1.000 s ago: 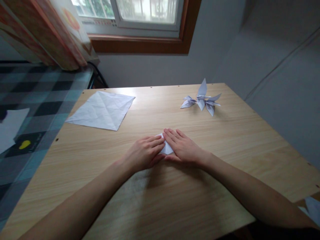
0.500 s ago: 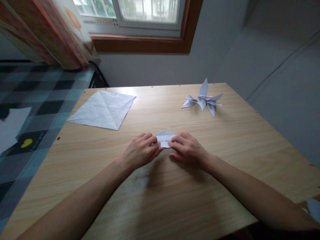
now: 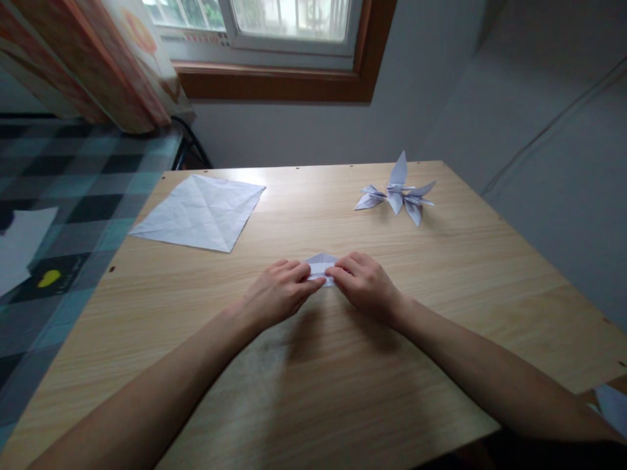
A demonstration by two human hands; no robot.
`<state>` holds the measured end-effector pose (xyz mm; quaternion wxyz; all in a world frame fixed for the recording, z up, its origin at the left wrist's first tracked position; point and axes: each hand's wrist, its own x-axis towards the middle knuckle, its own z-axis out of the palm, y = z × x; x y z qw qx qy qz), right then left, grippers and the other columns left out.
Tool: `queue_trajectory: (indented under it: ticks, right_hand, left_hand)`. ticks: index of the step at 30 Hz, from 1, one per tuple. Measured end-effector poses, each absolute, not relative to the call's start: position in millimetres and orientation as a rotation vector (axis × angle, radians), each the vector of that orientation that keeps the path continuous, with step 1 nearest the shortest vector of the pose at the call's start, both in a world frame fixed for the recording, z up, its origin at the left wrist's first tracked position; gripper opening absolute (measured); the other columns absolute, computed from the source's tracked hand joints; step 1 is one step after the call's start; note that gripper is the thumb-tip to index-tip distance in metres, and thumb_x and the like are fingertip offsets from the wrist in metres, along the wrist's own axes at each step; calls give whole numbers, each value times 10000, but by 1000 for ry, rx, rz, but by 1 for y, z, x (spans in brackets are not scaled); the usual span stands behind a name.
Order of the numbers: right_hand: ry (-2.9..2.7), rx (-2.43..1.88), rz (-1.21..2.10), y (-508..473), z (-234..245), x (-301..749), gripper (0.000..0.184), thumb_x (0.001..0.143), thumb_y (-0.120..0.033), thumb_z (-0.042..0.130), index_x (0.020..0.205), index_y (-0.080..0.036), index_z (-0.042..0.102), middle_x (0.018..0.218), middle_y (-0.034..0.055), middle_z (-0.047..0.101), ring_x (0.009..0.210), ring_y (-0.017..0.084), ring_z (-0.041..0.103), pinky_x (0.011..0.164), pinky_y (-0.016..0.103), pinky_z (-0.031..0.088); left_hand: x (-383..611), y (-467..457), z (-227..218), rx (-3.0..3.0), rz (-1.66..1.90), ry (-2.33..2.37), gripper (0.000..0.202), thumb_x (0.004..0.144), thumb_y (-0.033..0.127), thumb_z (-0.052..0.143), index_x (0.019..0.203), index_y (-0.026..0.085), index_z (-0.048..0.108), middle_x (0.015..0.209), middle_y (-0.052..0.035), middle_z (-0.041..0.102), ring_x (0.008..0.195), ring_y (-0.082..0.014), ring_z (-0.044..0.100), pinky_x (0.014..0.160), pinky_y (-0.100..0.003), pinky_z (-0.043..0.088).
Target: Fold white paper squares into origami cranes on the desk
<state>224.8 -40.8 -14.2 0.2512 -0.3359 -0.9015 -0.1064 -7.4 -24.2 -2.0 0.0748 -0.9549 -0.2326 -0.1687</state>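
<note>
Head view, left hand (image 3: 280, 289), right hand (image 3: 366, 282), angled inward, pinching folded paper (image 3: 321, 260)

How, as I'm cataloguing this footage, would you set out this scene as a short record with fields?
Left hand: holds the left side of a small folded white paper
Right hand: holds its right side
Far left of table: creased white paper sheet, lying flat
Far right of table: pale origami figures with pointed parts, grouped together
Surface: wood-grain table
Background: brown-framed window, patterned curtain
</note>
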Motion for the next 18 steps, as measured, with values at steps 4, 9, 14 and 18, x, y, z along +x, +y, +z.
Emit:
queue_trajectory:
  ticks: [4,9,14,18]
  right_hand:
    - [-2574,-816,-288,-44,-10,226,242,964,-99,494,806,-161,667,795,61,647,737,185,513,650,312,375]
    - [-2577,-796,-313,-47,-6,239,278,898,-73,534,648,-173,605,691,35,603,652,161,471,595,307,335]
    - [-2464,-829,-346,-43,-8,245,269,846,-77,535,608,-192,588,651,37,608,628,168,490,564,305,359]
    - [-2232,-974,-66,-39,-13,234,198,868,-111,520,961,-176,682,993,102,724,926,234,629,837,379,527]
  left_hand:
    - [-7,-25,2,-2888,-446,-710,259,928,197,521,1114,242,696,805,-30,602,748,-186,556,674,-316,424]
    - [-7,-25,5,-2895,-447,-739,238,926,232,516,1070,230,705,837,-42,617,742,-182,546,675,-320,425]
    - [-6,-26,6,-2900,-513,-736,205,943,291,549,1062,215,698,1114,-76,673,879,-200,572,765,-342,454]
    - [-6,-25,5,-2901,-543,-667,199,955,266,538,1073,205,687,1127,-44,713,908,-203,581,773,-345,451]
